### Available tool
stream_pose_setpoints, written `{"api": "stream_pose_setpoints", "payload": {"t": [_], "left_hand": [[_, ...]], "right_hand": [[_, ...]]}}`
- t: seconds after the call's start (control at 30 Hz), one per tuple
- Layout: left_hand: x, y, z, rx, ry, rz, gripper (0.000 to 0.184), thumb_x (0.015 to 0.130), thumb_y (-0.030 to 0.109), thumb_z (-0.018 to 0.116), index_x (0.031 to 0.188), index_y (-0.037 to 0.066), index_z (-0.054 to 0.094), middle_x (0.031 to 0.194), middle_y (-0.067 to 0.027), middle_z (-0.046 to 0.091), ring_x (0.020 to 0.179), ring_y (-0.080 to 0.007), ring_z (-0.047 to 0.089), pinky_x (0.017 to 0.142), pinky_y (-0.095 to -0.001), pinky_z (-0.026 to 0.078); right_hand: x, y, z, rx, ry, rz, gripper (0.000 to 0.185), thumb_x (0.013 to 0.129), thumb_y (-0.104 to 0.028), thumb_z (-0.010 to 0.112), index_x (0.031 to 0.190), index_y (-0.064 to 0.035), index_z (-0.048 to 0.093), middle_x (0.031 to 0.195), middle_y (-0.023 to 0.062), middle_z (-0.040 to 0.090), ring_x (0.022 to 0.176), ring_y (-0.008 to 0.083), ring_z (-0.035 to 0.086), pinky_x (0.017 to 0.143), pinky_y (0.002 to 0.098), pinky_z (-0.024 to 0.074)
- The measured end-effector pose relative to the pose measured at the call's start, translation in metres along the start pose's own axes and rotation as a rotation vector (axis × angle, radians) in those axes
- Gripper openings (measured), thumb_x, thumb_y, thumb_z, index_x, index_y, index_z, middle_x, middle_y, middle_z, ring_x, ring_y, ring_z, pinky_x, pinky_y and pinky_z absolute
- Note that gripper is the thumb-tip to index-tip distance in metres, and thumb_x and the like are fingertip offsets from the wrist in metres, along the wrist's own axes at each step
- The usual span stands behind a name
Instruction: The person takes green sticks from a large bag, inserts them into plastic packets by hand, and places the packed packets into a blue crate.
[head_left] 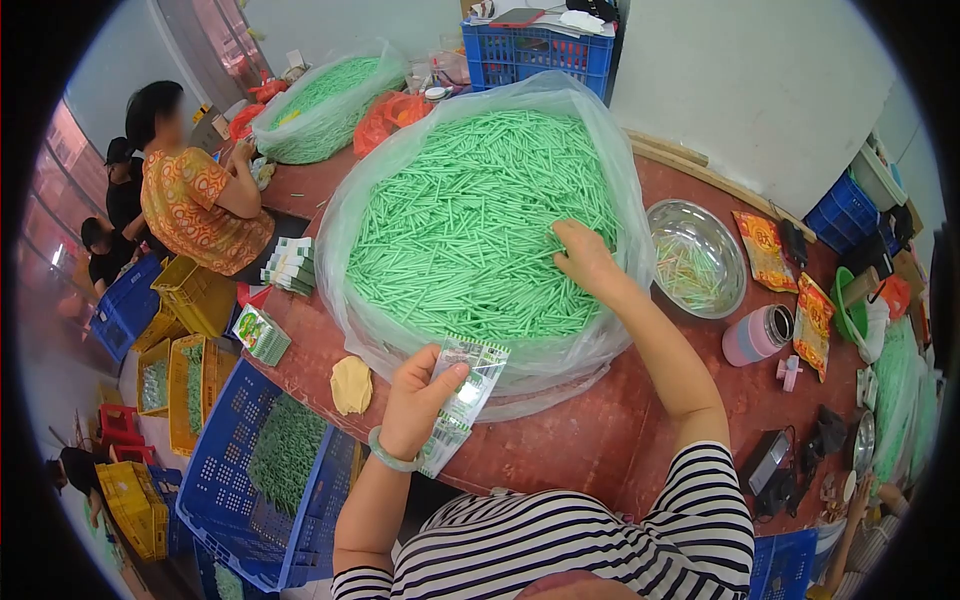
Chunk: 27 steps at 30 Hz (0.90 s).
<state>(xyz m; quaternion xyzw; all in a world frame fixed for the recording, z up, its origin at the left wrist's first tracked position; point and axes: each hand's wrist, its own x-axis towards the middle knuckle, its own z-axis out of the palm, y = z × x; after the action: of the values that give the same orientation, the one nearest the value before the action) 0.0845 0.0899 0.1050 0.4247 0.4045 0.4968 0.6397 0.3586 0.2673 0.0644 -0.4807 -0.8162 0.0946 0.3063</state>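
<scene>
A large clear plastic bag [335,255] stands open on the red table, filled with green striped sticks [450,220]. My right hand [585,260] reaches over the right part of the pile, its fingers bent at the sticks; whether a stick is between them is too small to tell. In front of the bag, my left hand [418,400] pinches a printed clear packet [475,375] between thumb and fingers. Part of the packet hangs below the hand. A yellow cloth-like piece [351,386] lies to the left of my left hand.
Right of the bag are a steel bowl [715,260] with sticks, a pink cup [752,338] and orange packets [765,250]. Stacked packs [290,265] and a small box [260,335] stand left. A blue crate [225,440] sits below. Other people are at the left and lower right.
</scene>
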Motion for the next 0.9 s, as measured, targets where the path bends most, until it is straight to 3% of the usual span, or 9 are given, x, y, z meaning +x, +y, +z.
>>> {"api": "stream_pose_setpoints", "payload": {"t": [0.17,0.27,0.37,0.47,0.57,0.67,0.9], "left_hand": [[-0.001,0.0,0.001,-0.003,0.0,0.008,0.018,0.092,0.004,0.062,0.109,-0.001,0.063,0.101,-0.0029,0.068,0.085,-0.0059,0.06,0.075,-0.0217,0.049],[-0.003,0.001,-0.001,0.005,0.023,0.013,0.018,0.092,0.004,0.062,0.109,-0.001,0.064,0.101,-0.003,0.068,0.085,-0.006,0.061,0.075,-0.022,0.049],[-0.003,0.001,-0.003,-0.004,0.041,0.016,0.017,0.092,0.004,0.062,0.108,-0.001,0.064,0.101,-0.0032,0.069,0.086,-0.0062,0.061,0.075,-0.0221,0.048],[0.0,0.002,-0.004,-0.038,0.029,0.015,0.017,0.093,0.004,0.061,0.108,0.0,0.063,0.101,-0.0035,0.068,0.087,-0.0064,0.06,0.077,-0.0223,0.048],[0.003,0.006,-0.002,-0.057,0.01,0.005,0.018,0.093,0.005,0.059,0.11,0.0,0.062,0.103,-0.0036,0.068,0.089,-0.0064,0.06,0.078,-0.0224,0.048],[0.006,0.012,-0.001,-0.06,0.011,0.007,0.018,0.094,0.004,0.058,0.111,0.0,0.061,0.103,-0.0033,0.067,0.089,-0.0065,0.06,0.079,-0.0224,0.048],[0.033,0.018,0.016,0.109,0.007,0.102,0.013,0.094,0.006,0.058,0.105,0.0,0.061,0.094,0.0,0.064,0.082,-0.0041,0.055,0.073,-0.0209,0.045]], "right_hand": [[-0.001,0.003,0.008,-0.043,0.025,0.03,0.026,0.073,0.0,0.06,0.097,0.0025,0.051,0.095,0.0205,0.054,0.089,0.0406,0.057,0.075,0.0461,0.0472],[-0.002,0.01,0.005,0.071,0.088,0.004,0.024,0.075,-0.003,0.062,0.096,0.0032,0.054,0.089,0.0201,0.057,0.081,0.039,0.058,0.071,0.043,0.0482],[-0.004,0.027,0.007,0.395,0.131,0.214,0.021,0.079,-0.007,0.065,0.097,0.0016,0.058,0.077,0.0152,0.058,0.067,0.0284,0.058,0.062,0.0376,0.0482],[-0.004,0.03,-0.006,0.826,0.017,0.536,0.02,0.083,-0.01,0.067,0.1,-0.0009,0.061,0.072,0.0095,0.059,0.061,0.0152,0.057,0.052,0.0321,0.0458],[-0.005,0.031,-0.012,0.814,0.031,0.52,0.017,0.083,-0.01,0.068,0.098,-0.003,0.062,0.073,0.0052,0.06,0.058,0.008,0.056,0.048,0.0273,0.0431],[-0.007,0.021,-0.021,0.524,0.058,0.476,0.017,0.081,-0.01,0.07,0.095,-0.0029,0.063,0.073,0.0036,0.062,0.055,0.0086,0.056,0.048,0.0263,0.0431],[-0.004,0.002,-0.01,0.769,0.016,0.424,0.017,0.08,-0.011,0.073,0.092,-0.0035,0.063,0.074,0.002,0.062,0.054,0.0082,0.054,0.048,0.0251,0.0433]]}}
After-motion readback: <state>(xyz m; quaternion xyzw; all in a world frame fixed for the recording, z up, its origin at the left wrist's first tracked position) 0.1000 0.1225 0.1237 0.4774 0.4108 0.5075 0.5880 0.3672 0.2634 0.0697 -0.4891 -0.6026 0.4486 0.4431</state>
